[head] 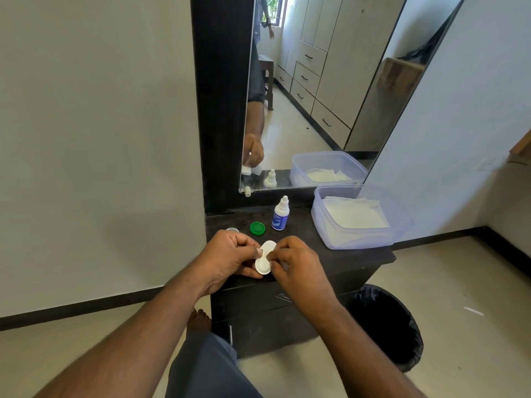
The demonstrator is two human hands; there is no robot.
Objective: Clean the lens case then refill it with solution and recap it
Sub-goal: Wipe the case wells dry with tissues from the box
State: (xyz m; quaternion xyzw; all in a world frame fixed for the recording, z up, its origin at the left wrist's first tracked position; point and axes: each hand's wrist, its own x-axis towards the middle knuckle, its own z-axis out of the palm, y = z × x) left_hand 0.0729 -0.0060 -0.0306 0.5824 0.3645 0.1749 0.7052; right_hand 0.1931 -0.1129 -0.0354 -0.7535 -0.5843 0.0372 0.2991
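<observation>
I hold a white two-well lens case (265,258) just above the front of the dark dresser top (344,255). My left hand (230,258) pinches its left side. My right hand (298,264) grips its right side, with a scrap of white tissue showing under the fingers. Both wells look uncapped. A green cap (257,228) lies on the dresser behind the case. A pale cap (232,230) sits at the left edge, partly hidden by my left hand. The small solution bottle (280,214) with a blue label stands upright behind, its cap on.
A clear plastic tub (324,225) holding white tissues stands at the right of the dresser. A mirror (316,96) rises behind. A black-lined bin (393,326) sits on the floor to the right. My leg and bare foot are below the dresser front.
</observation>
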